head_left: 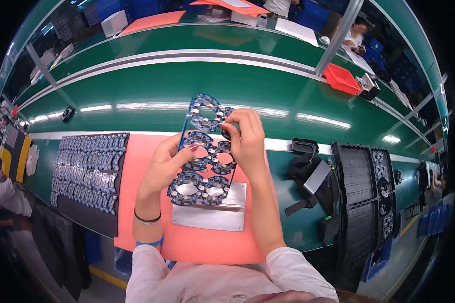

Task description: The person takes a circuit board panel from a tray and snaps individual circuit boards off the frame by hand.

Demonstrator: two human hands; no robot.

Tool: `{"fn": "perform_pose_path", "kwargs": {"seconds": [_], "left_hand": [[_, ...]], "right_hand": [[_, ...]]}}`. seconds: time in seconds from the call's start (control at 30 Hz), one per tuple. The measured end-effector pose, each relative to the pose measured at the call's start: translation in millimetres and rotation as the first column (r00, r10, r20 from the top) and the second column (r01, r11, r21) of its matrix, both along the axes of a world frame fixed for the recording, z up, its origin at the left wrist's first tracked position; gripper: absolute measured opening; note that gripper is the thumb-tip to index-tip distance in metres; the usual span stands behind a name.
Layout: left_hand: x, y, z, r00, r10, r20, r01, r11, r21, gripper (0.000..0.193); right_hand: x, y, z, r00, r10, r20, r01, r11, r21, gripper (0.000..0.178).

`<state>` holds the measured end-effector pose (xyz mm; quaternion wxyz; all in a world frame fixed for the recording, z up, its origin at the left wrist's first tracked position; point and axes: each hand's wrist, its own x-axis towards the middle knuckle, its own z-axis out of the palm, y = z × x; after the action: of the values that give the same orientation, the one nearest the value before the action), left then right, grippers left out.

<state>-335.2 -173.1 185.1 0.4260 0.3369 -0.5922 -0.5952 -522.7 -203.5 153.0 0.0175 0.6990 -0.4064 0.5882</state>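
Head cam: L hand (163,162) grips a blue circuit board (212,151) by its L edge, thumb on top; R hand's (247,140) grip is closed on its upper R part. Board's held up over a metal plate (207,218) & pink mat (259,222) on the green bench (288,224). More boards (88,171) to L, blk tray (358,179) to R.

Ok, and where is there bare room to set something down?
The pink mat is bare between the metal plate and the person's shirt; the green surface behind it, between the black part and the held panel. Crowded: the black pad of boards, left; the bag and black tray, right.
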Motion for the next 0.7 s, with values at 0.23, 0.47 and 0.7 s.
{"fn": "perform_pose_path", "kwargs": {"seconds": [0.23, 0.47, 0.7], "left_hand": [[-4.7, -11.4, -8.4, 1.000, 0.005, 0.023, -0.008, 0.996, 0.090, 0.026], [-3.7, -15.3, -12.5, 0.999, 0.050, 0.017, -0.051, 0.993, 0.103, 0.024], [-7.8, -8.3, -10.0, 0.992, 0.121, 0.037, -0.124, 0.986, 0.111, 0.026]], "right_hand": [[-6.0, -10.0, -18.6, 0.999, 0.005, -0.041, -0.003, 0.998, 0.061, 0.016], [-1.7, -11.4, -22.0, 0.997, 0.070, -0.019, -0.067, 0.989, 0.130, 0.013], [-10.2, -15.0, -24.1, 0.993, 0.109, 0.051, -0.111, 0.993, 0.037, 0.012]]}}
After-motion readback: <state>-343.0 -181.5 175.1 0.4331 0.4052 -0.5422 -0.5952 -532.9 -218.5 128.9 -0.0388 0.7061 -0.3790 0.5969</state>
